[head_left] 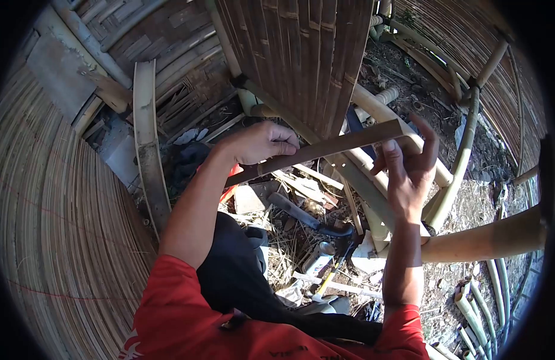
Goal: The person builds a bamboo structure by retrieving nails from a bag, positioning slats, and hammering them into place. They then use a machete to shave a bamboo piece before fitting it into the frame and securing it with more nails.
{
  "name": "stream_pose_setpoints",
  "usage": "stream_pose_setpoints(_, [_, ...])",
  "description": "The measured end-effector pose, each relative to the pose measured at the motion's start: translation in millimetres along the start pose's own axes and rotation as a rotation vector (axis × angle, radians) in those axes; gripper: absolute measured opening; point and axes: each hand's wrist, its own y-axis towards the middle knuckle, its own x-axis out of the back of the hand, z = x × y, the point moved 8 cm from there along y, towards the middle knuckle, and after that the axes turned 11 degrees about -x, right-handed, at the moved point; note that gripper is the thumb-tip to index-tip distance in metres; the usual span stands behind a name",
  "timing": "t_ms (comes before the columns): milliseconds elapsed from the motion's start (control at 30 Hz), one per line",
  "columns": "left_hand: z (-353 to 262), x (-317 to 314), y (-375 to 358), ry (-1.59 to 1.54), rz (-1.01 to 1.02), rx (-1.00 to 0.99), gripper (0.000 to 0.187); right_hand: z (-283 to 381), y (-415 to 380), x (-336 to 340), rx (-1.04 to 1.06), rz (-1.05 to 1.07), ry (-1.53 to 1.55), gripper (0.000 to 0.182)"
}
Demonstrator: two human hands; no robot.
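A long, flat brown bamboo strip (325, 146) slants across in front of me, its right end higher. My left hand (264, 143) is closed on it left of its middle, thumb and fingers at its upper edge. Near the right end, my right hand (410, 171) has its thumb against the strip and its fingers curled around behind; the index finger stands away from it. Below the strip, a large knife (301, 215) with a dark handle lies on wood scraps. A hammer (328, 281) with a yellow handle and a can (319, 258) lie closer to me.
An upright bamboo panel (295, 60) stands ahead, with bamboo poles (361, 174) crossing beside it. A thick pole (481, 237) juts in from the right. Stacked thin slats (67, 222) fill the left, near a split bamboo length (146, 132). Shavings (301, 187) litter the ground.
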Motion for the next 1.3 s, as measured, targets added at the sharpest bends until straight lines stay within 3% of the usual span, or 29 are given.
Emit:
stream_pose_setpoints(100, [-46.8, -19.6, 11.4, -0.181, -0.199, -0.125, 0.018, 4.3, 5.5, 14.8, -0.048, -0.094, 0.035, 0.067])
stream_pose_setpoints(167, [-72.4, -27.9, 23.0, -0.332, -0.292, -0.154, 0.018, -14.9, 4.1, -7.4, -0.129, 0.170, -0.268, 0.056])
stream_pose_setpoints(233, [-114.2, -13.3, 24.6, -0.278, -0.589, -0.547, 0.017, -21.8, -6.8, -34.3, -0.146, 0.384, -0.396, 0.046])
stream_pose_setpoints(267, [-123.6, -14.8, 29.1, -0.282, -0.591, -0.550, 0.017, -21.5, -12.4, -49.5, -0.161, 0.432, -0.427, 0.041])
stream_pose_setpoints(333, [-137.4, -7.2, 34.7, -0.525, -0.664, -0.592, 0.018, -27.9, -4.9, -55.6, -0.149, 0.308, -0.466, 0.034])
stream_pose_setpoints(400, [-139.1, -3.9, 42.7, -0.463, -0.667, -0.568, 0.025, -17.0, 8.6, -49.3, -0.004, 0.105, -0.501, 0.023])
stream_pose_setpoints(467, [-149.0, 8.4, 35.1, -0.398, -0.819, -0.896, 0.033, -10.8, 24.7, -44.3, 0.108, 0.069, -0.512, 0.016])
stream_pose_setpoints(533, [-126.9, 25.1, 26.6, -0.366, -0.959, -0.808, 0.035, 1.1, 42.5, -32.2, 0.209, -0.063, -0.734, 0.017])
stream_pose_setpoints(600, [-81.4, 27.7, 29.3, -0.377, -0.906, -0.549, 0.029, 5.5, 54.2, -27.1, 0.196, -0.101, -0.716, 0.014])
stream_pose_setpoints(633, [-62.9, 24.9, 26.8, -0.374, -0.901, -0.551, 0.029, 7.3, 57.9, -28.7, 0.224, -0.114, -0.726, 0.014])
stream_pose_setpoints(700, [-30.4, 7.8, 31.5, -0.107, -0.761, -0.338, 0.025, 10.0, 61.9, -35.5, 0.229, -0.134, -0.757, 0.014])
stream_pose_setpoints(867, [-22.6, -6.8, 42.1, -0.025, -0.599, -0.360, 0.027, 2.9, 65.7, -38.5, 0.245, -0.164, -0.644, 0.018])
stream_pose_setpoints(933, [-21.5, -16.9, 45.1, -0.034, -0.486, -0.227, 0.029, -2.1, 64.6, -35.9, 0.209, -0.170, -0.598, 0.018])
stream_pose_setpoints(1033, [-9.1, -23.9, 50.7, -0.042, -0.413, -0.180, 0.033, -5.0, 62.6, -34.3, 0.215, -0.213, -0.577, 0.020])
stream_pose_setpoints(1133, [3.0, -24.0, 54.4, -0.034, -0.386, -0.216, 0.033, -10.0, 65.0, -32.2, 0.166, -0.213, -0.589, 0.019])
stream_pose_setpoints(1300, [3.2, -18.2, 48.3, -0.024, -0.393, -0.170, 0.032, -4.3, 63.4, -36.7, 0.331, -0.200, -0.611, 0.019])
